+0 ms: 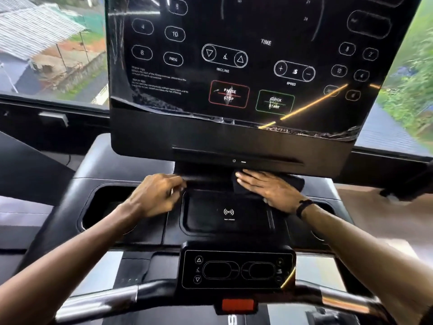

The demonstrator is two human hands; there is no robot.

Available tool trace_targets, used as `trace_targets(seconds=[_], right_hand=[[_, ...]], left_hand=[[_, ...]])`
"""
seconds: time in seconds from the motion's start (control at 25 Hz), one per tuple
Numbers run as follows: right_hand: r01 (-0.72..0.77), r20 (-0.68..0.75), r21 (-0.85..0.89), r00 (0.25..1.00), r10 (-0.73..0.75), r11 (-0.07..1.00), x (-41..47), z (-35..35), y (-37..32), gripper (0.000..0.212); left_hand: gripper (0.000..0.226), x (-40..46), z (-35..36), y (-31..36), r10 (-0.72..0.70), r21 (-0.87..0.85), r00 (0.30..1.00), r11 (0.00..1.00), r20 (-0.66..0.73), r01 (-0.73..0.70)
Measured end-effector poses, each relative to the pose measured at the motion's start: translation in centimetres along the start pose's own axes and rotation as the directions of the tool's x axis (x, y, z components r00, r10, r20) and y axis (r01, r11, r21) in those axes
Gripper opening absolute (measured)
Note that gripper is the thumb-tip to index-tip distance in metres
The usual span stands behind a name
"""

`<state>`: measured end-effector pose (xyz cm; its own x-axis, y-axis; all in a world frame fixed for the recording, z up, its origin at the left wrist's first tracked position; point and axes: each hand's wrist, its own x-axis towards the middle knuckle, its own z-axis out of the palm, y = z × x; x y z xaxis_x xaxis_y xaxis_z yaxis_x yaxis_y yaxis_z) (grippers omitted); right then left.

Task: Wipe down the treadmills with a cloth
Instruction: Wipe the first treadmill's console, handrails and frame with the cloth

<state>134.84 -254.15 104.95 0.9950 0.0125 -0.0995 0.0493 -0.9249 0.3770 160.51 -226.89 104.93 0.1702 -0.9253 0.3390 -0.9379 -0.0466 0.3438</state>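
While the right hand [269, 191] presses flat on the dark cloth [293, 181] at the console's [145, 231] back edge, it may slide off; the left hand [157, 195], fingers curled, rests beside.

Daylight from windows [51, 50] behind, yellow glare streak across dark glossy screen [234, 55], wide-angle bending and motion blur at edges

A gym: treadmill console [234, 66] with speed and incline buttons.
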Motion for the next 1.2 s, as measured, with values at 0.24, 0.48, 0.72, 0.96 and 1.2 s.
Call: trace_targets(seconds=[0.24, 0.48, 0.72, 0.96, 1.2], right_hand=[[-0.029, 0.062, -0.004, 0.998, 0.029, 1.0, -2.2, 0.8, 0.2, 0.121], [0.283, -0.11, 0.224, 0.958, -0.264, 0.933, 12.2, -3.7, -5.7, 0.109], [0.246, -0.188, 0.288, 0.962, -0.197, 0.925, 13.7, -4.5, -9.2, 0.102], [-0.278, -0.084, 0.123, 0.953, 0.29, 0.953, -1.2, -0.1, -3.8, 0.092], [-0.351, 0.089, 0.623, 0.92, 0.382, 0.699, -5.8, -2.4, -3.6, 0.066]], left_hand=[[0.021, -2.0, -0.3, -0.6, -0.108, -0.051, 0.994, 0.993, -0.005, 0.108], [0.021, -3.5, -1.7, -1.4, -0.289, -0.097, 0.95, 0.955, -0.118, 0.279], [0.023, -4.9, -1.8, -0.1, -0.376, -0.087, 0.918, 0.926, -0.128, 0.367], [0.025, -6.7, -3.2, 3.1, -0.387, -0.087, 0.917, 0.921, -0.095, 0.379], [0.014, -8.1, -4.6, 10.0, -0.452, -0.022, 0.887, 0.892, -0.098, 0.452]])
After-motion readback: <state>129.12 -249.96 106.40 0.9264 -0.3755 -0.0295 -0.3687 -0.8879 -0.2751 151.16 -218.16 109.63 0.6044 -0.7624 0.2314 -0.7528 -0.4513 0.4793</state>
